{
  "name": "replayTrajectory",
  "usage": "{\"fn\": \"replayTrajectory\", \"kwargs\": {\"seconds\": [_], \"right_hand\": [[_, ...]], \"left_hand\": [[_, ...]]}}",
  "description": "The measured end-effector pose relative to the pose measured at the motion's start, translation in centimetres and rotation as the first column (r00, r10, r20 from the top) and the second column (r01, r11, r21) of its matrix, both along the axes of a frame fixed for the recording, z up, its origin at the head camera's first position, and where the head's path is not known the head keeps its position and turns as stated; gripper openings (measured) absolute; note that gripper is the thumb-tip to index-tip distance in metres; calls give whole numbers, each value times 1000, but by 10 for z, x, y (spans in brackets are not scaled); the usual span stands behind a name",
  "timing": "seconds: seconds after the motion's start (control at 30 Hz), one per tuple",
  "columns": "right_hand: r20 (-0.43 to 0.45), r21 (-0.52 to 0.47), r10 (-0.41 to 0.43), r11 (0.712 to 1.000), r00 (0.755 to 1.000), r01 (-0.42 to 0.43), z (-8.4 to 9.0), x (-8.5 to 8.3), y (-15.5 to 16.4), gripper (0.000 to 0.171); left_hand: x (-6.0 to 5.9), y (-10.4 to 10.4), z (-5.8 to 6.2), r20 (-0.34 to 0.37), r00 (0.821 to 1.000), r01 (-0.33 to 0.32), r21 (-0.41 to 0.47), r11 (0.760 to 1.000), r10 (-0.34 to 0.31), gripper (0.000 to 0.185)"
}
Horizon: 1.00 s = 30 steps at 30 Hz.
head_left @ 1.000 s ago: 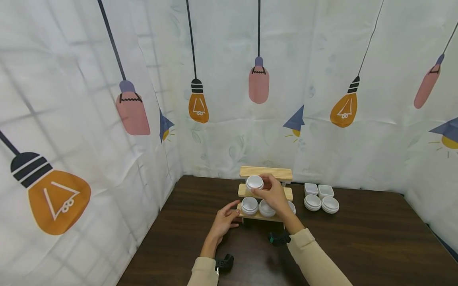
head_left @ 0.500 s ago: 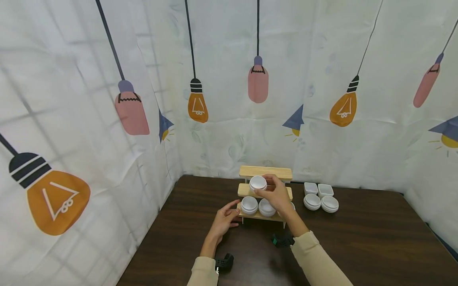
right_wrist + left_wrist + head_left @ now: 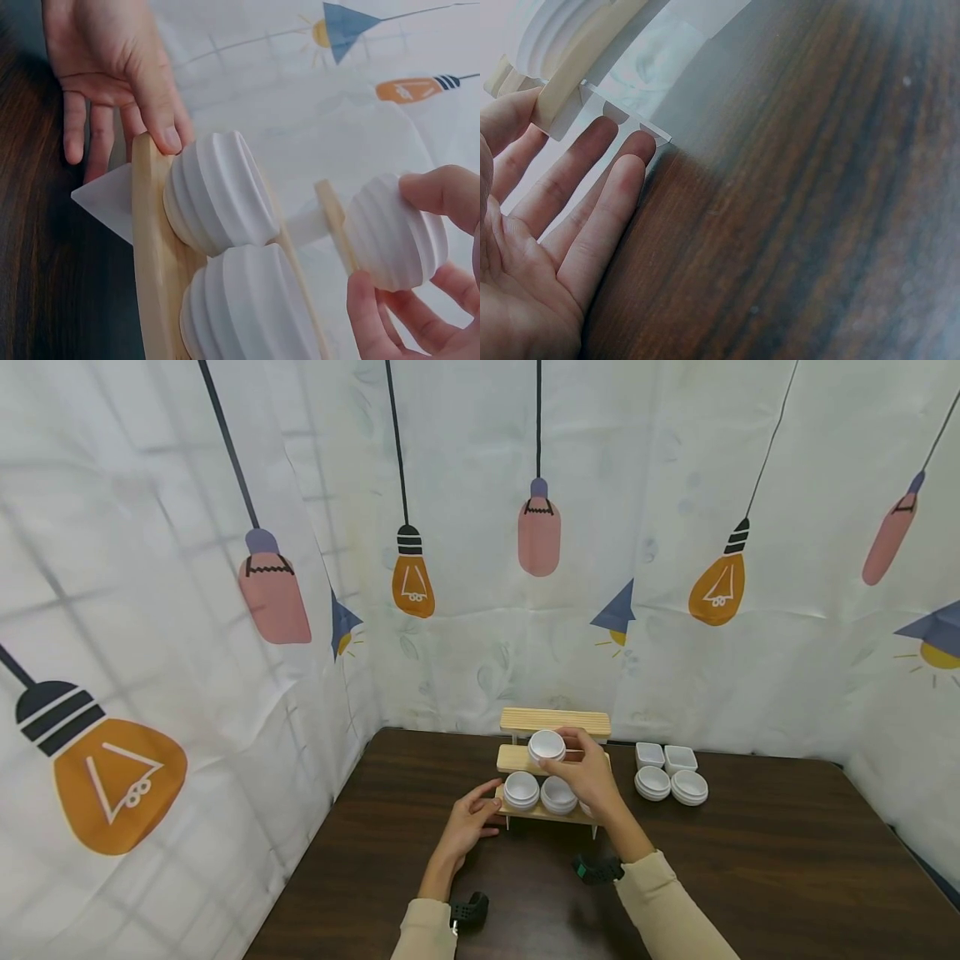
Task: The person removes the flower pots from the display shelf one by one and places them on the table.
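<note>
White bowl (image 3: 547, 745) pinched by right hand (image 3: 588, 775), left hand (image 3: 471, 821) spread against wooden rack (image 3: 555, 722), no lettering

We count one three-tier wooden rack (image 3: 553, 723) on the desk (image 3: 750, 868). Round white ribbed bowls: one on the middle tier in the right hand's (image 3: 588, 775) grip, two plainly visible on the bottom tier (image 3: 522, 788), with a possible third hidden behind the hand. Beside the rack stand two stacks of round bowls (image 3: 653, 782) and two square white dishes (image 3: 649, 752). Two hands show, the left hand (image 3: 468, 822) included.
</note>
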State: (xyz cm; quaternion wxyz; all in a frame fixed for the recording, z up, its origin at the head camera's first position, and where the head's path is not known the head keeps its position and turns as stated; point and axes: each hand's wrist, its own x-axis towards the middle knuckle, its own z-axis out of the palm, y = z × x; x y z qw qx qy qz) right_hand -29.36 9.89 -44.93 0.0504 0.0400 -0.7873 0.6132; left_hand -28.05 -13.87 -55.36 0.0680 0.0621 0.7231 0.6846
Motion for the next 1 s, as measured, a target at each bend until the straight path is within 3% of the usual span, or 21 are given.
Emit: {"fn": "replayTrajectory", "kwargs": {"seconds": [1.0], "right_hand": [[-10, 29, -31, 999, 999, 31, 0, 7, 27, 58]], "left_hand": [[3, 2, 2, -12, 1000, 7, 19, 1000, -6, 50]]}}
